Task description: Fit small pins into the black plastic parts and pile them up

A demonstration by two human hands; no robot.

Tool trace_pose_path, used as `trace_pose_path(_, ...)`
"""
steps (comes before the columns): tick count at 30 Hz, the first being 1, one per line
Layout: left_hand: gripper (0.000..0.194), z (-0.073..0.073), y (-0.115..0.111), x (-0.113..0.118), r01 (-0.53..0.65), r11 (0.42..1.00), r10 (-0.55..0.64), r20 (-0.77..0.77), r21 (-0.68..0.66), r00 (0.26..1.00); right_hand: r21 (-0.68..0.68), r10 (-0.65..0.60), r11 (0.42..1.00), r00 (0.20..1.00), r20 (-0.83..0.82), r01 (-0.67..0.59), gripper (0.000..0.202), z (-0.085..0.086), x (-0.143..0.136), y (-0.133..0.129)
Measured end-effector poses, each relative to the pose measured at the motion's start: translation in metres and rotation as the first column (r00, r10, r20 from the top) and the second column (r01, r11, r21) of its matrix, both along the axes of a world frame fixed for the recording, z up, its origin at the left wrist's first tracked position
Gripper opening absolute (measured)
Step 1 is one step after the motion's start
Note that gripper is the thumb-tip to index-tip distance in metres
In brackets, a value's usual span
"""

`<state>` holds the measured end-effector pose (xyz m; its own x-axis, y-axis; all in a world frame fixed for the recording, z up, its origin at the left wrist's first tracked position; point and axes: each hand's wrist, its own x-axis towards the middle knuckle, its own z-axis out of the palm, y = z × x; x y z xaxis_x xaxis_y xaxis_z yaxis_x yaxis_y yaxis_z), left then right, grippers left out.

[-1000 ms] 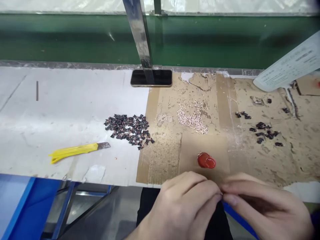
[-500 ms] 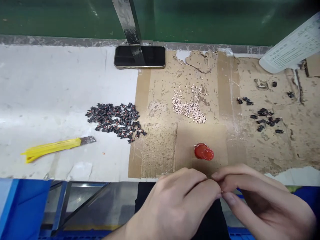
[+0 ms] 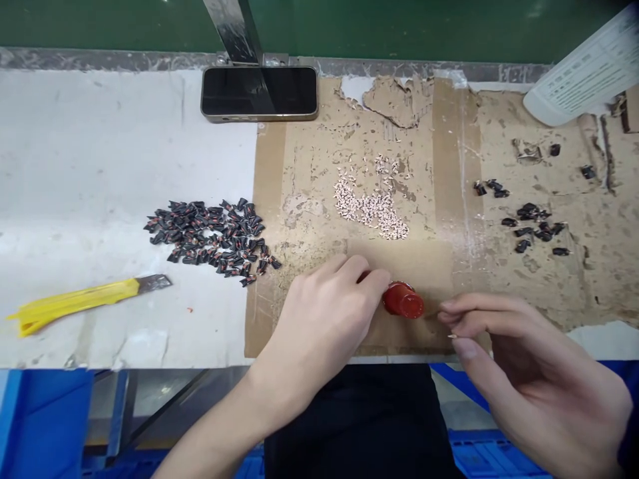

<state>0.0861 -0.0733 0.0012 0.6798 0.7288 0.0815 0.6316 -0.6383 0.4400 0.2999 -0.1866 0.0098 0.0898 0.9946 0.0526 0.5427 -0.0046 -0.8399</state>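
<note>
A small red cup (image 3: 410, 306) stands on the cardboard (image 3: 319, 299) between my hands. My left hand (image 3: 332, 309) is at its left side, fingers bent and pressed together near the rim; what they hold, if anything, is hidden. To the right of the cup, my right hand (image 3: 519, 366) pinches a tiny pale piece (image 3: 452, 336) between thumb and finger. Beyond the cup lies a scattered pile of small pinkish pieces (image 3: 372, 206). Many small black parts with reddish insides (image 3: 200, 229) are heaped on the white surface at the left.
A yellow utility knife (image 3: 80, 305) with its blade out lies at the left. A phone (image 3: 259, 92) rests by the back edge, under a metal bracket (image 3: 234, 30). More black parts (image 3: 534, 229) and a white bottle (image 3: 579, 73) are at the right.
My hands have come apart. My left hand has moved forward and left to the red cup's side; my right hand has stayed at the right with the pale piece now showing. The view has shifted slightly.
</note>
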Motion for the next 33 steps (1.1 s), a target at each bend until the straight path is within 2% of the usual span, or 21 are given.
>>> trace_pose_path(5, 0.017, 0.002, -0.002, 0.005, -0.006, 0.998, 0.008, -0.034, 0.059, 0.999, -0.018, -0.006, 1.000, 1.000, -0.005, 0.005, 0.017, -0.001, 0.003, -0.001)
trace_pose_path(10, 0.024, 0.000, -0.002, 0.011, -0.038, 0.994, 0.043, -0.051, 0.099, 0.998, -0.012, -0.012, 1.000, 1.000, -0.007, 0.012, 0.017, 0.000, 0.004, 0.000)
trace_pose_path(17, 0.016, -0.003, 0.000, 0.006, -0.142, 0.990, 0.142, 0.018, -0.026, 0.990, 0.047, -0.022, 0.999, 1.000, -0.015, 0.022, 0.020, -0.004, 0.000, 0.006)
trace_pose_path(20, 0.016, -0.003, -0.002, 0.001, -0.156, 0.987, 0.158, 0.086, -0.026, 0.984, 0.066, -0.003, 0.998, 1.000, -0.020, 0.004, 0.023, -0.007, -0.002, 0.007)
trace_pose_path(25, 0.015, -0.003, -0.007, -0.002, -0.141, 0.990, 0.143, 0.079, -0.022, 0.987, 0.071, -0.011, 0.997, 1.000, -0.005, 0.011, 0.024, -0.010, -0.002, 0.007)
trace_pose_path(30, 0.017, 0.000, -0.004, 0.004, -0.023, 0.999, 0.024, -0.034, 0.032, 0.999, 0.077, -0.013, 0.997, 1.000, 0.019, 0.011, 0.024, -0.010, -0.003, 0.008)
trace_pose_path(33, 0.015, 0.002, 0.001, 0.008, 0.011, 0.998, -0.005, -0.083, 0.062, 0.997, 0.102, -0.015, 0.995, 0.997, 0.076, 0.008, 0.023, -0.008, -0.005, 0.010)
